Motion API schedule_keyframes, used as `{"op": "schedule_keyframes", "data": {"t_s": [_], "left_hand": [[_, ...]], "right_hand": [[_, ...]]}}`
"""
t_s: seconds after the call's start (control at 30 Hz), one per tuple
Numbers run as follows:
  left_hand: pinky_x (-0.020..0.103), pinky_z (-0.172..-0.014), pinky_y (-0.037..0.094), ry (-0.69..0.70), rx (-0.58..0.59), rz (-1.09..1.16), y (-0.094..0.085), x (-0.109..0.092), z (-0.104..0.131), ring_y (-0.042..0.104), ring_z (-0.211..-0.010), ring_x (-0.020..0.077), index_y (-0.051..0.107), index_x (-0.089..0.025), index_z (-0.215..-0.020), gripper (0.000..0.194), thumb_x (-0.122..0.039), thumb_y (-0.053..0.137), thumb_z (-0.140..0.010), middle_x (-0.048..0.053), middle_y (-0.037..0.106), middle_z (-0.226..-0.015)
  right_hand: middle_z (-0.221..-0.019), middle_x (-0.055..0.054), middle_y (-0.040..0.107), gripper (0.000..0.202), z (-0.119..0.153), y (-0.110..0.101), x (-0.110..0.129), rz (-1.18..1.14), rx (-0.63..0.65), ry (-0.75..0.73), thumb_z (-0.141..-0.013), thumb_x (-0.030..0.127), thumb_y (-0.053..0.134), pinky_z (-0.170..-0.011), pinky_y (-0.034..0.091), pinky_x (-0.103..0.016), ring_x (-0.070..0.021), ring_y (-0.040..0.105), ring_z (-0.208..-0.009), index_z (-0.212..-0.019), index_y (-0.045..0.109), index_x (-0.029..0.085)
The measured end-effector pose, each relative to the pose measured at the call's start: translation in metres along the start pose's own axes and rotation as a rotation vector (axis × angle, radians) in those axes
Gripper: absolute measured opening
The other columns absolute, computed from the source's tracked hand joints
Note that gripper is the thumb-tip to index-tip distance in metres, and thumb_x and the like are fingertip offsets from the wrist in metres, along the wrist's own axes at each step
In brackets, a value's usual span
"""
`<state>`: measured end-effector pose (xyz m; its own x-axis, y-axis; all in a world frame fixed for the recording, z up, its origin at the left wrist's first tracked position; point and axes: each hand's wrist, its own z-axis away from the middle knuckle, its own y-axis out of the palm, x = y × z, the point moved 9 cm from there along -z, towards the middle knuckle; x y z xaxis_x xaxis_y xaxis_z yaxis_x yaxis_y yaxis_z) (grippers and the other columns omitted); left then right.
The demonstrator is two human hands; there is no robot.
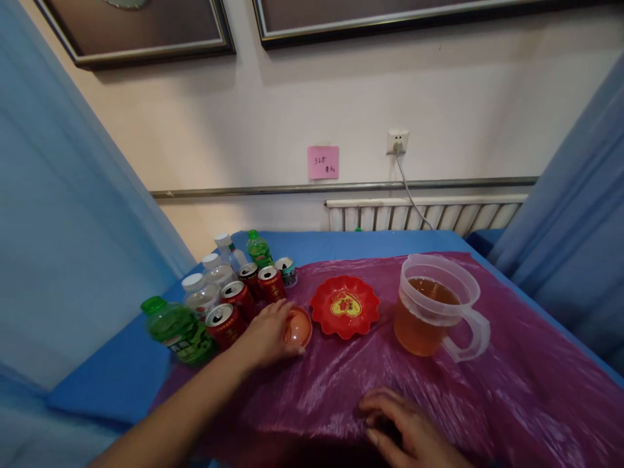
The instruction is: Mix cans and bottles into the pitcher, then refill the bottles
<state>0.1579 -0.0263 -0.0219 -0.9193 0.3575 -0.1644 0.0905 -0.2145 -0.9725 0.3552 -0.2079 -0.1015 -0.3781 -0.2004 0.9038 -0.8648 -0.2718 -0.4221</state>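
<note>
My left hand (270,333) is closed around the left side of a small orange bowl-shaped piece (298,327), whose rounded inside faces up. Its underside is hidden. Just right of it lies a red scalloped plate (319,305) with a yellow heart print. A clear plastic measuring jug (465,286) of amber liquid stands farther right, handle toward the lower right. Low in the view, my right hand (402,422) hovers or rests over the purple plastic sheet (331,403). Its fingers are loosely bent and apart from the thumb, holding nothing.
Left of the left hand stand red cans (227,325), a small light can (286,272), green bottles (180,331) and clear white-capped bottles (201,296). Blue curtains (63,195) hang at both sides. Behind the table are a radiator (419,214) and a plugged-in cord (408,185).
</note>
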Motion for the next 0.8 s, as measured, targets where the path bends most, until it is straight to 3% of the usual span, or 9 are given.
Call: {"op": "schedule_keyframes", "data": {"t_s": [0.07, 0.17, 0.23, 0.37, 0.5, 0.63, 0.7, 0.8], "left_hand": [[0.047, -0.121, 0.031, -0.066, 0.0, 0.004, 0.016, 0.005, 0.002, 0.032, -0.151, 0.0398, 0.041, -0.014, -0.152, 0.108, -0.056, 0.081, -0.061, 0.022, 0.033, -0.164], [0.048, -0.119, 0.033, -0.094, -0.03, 0.03, 0.027, 0.01, -0.002, 0.038, -0.147, 0.0411, 0.039, -0.011, -0.151, 0.098, -0.055, 0.074, -0.071, 0.024, 0.038, -0.161], [0.048, -0.116, 0.037, -0.083, -0.063, 0.067, 0.027, 0.013, -0.004, 0.045, -0.142, 0.0418, 0.039, -0.011, -0.151, 0.093, -0.051, 0.071, -0.074, 0.024, 0.045, -0.156], [0.048, -0.116, 0.038, -0.061, -0.14, 0.17, 0.019, 0.012, 0.01, 0.047, -0.14, 0.0407, 0.029, -0.01, -0.156, 0.103, -0.051, 0.073, -0.073, 0.023, 0.047, -0.154], [0.052, -0.123, 0.03, 0.167, -0.192, 0.266, 0.004, -0.027, 0.047, 0.033, -0.15, 0.0379, 0.014, -0.017, -0.161, 0.111, -0.052, 0.075, -0.076, 0.019, 0.032, -0.164], [0.058, -0.123, 0.03, 0.475, -0.177, 0.328, -0.009, -0.081, 0.087, 0.027, -0.153, 0.0384, 0.002, -0.034, -0.163, 0.115, -0.044, 0.079, -0.077, 0.012, 0.024, -0.169], [0.059, -0.123, 0.031, 0.622, -0.118, 0.347, -0.011, -0.105, 0.101, 0.028, -0.153, 0.0391, 0.0, -0.039, -0.162, 0.12, -0.042, 0.082, -0.075, 0.009, 0.024, -0.169], [0.058, -0.124, 0.029, 0.768, -0.028, 0.344, -0.011, -0.13, 0.109, 0.029, -0.153, 0.0385, 0.002, -0.038, -0.163, 0.123, -0.036, 0.086, -0.073, 0.009, 0.025, -0.169]], "right_hand": [[-0.113, -0.007, 0.07, 0.027, -0.002, 0.0, 0.006, -0.016, 0.004, -0.01, -0.09, 0.018, 0.059, -0.09, 0.053, -0.032, -0.0197, 0.068, -0.101, -0.115, 0.066, 0.023], [-0.113, -0.007, 0.071, 0.026, -0.004, -0.001, 0.011, -0.058, -0.003, 0.004, -0.09, 0.021, 0.059, -0.09, 0.053, -0.033, -0.0207, 0.068, -0.101, -0.115, 0.068, 0.024], [-0.115, -0.007, 0.072, 0.024, -0.004, -0.002, 0.009, -0.099, -0.029, 0.03, -0.092, 0.024, 0.059, -0.092, 0.052, -0.034, -0.0217, 0.068, -0.103, -0.114, 0.069, 0.026], [-0.107, -0.007, 0.073, 0.024, -0.002, -0.005, -0.005, -0.257, -0.115, 0.113, -0.093, 0.038, 0.064, -0.091, 0.051, -0.039, -0.0238, 0.068, -0.1, -0.112, 0.071, 0.025], [-0.119, -0.011, 0.071, 0.045, -0.01, -0.001, -0.012, -0.749, -0.159, 0.221, -0.089, 0.056, 0.069, -0.092, 0.051, -0.041, -0.0258, 0.068, -0.107, -0.121, 0.066, 0.024], [-0.127, -0.014, 0.069, 0.071, -0.033, 0.014, 0.015, -1.269, -0.003, 0.208, -0.087, 0.077, 0.055, -0.092, 0.051, -0.045, -0.0287, 0.067, -0.112, -0.133, 0.06, 0.023], [-0.128, -0.015, 0.069, 0.084, -0.041, 0.022, 0.03, -1.403, 0.111, 0.195, -0.083, 0.085, 0.05, -0.097, 0.049, -0.049, -0.0313, 0.065, -0.118, -0.134, 0.06, 0.02], [-0.128, -0.013, 0.071, 0.088, -0.044, 0.024, 0.039, -1.517, 0.148, 0.202, -0.077, 0.09, 0.052, -0.108, 0.042, -0.048, -0.0318, 0.058, -0.129, -0.127, 0.066, 0.019]]}}
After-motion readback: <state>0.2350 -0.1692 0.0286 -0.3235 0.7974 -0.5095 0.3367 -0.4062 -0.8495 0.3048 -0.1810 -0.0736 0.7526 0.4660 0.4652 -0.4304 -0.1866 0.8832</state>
